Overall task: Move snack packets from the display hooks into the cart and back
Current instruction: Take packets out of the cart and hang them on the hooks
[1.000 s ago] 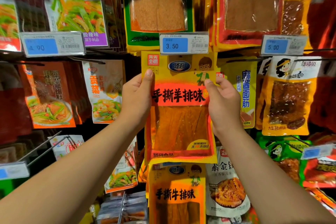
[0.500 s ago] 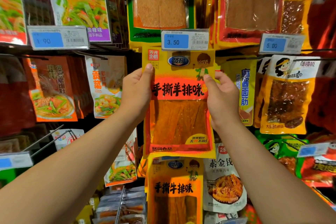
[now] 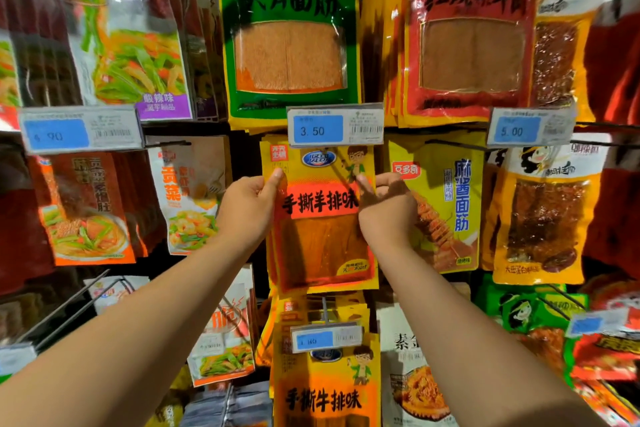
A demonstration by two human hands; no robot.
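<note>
Two hands, one yellow-orange snack packet [image 3: 322, 236]. The left hand [image 3: 249, 208] has a pinching grip on its left edge, thumb on the front. The right hand [image 3: 388, 208], a bit blurred, holds the right edge the same way, so the packet sits between both grips. It's just under the 3.50 price tag [image 3: 334, 130], with same-looking packets stacked behind it. The right hand hides part of the skewer packet [image 3: 446, 211]. The green packet [image 3: 287, 45] and red packet [image 3: 471, 45] hang above.

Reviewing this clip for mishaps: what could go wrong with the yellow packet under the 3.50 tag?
The 3.50 price tag overlaps the top of the yellow packet, so pulling may snag it. Packets stacked behind might slide off with it. The right hand overlaps the neighbouring skewer packet and could knock it.
</note>
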